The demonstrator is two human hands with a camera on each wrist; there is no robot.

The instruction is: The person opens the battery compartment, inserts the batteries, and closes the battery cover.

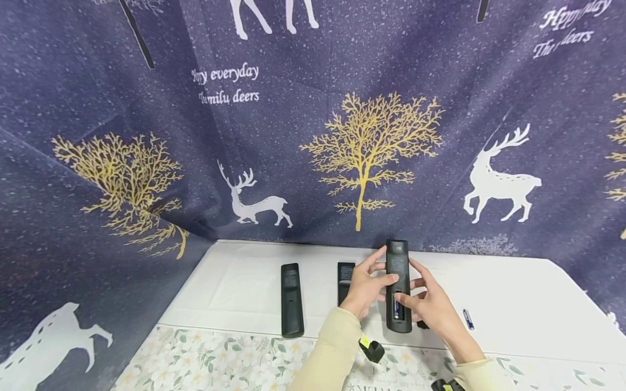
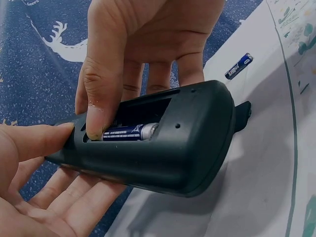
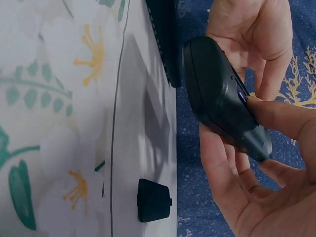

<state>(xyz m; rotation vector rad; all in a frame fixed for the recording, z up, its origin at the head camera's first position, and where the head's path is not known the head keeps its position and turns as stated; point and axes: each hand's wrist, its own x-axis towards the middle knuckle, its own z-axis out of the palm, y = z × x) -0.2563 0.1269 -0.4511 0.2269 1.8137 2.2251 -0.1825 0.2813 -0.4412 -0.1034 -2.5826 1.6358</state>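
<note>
A black remote control (image 1: pixel 398 260) is held back-side up above the white table, its battery compartment uncovered. My left hand (image 1: pixel 362 285) grips its left side, thumb over the back and fingers along the edge. From the right, my right hand (image 1: pixel 432 309) holds the other side, with the thumb pressing at one end of a blue AAA battery (image 2: pixel 123 133) inside the compartment. The slot beside that battery looks dark in the left wrist view. A small black battery cover (image 3: pixel 154 200) lies on the table below. Another blue battery (image 1: pixel 468 319) rests off to the right.
Two more black remotes lie on the white table (image 1: pixel 239 293): one remote (image 1: pixel 292 301) to the left, another remote (image 1: pixel 345 270) partly hidden behind my left hand. A floral cloth (image 1: pixel 220 361) covers the near side. A dark blue deer-print curtain (image 1: pixel 274 141) hangs behind.
</note>
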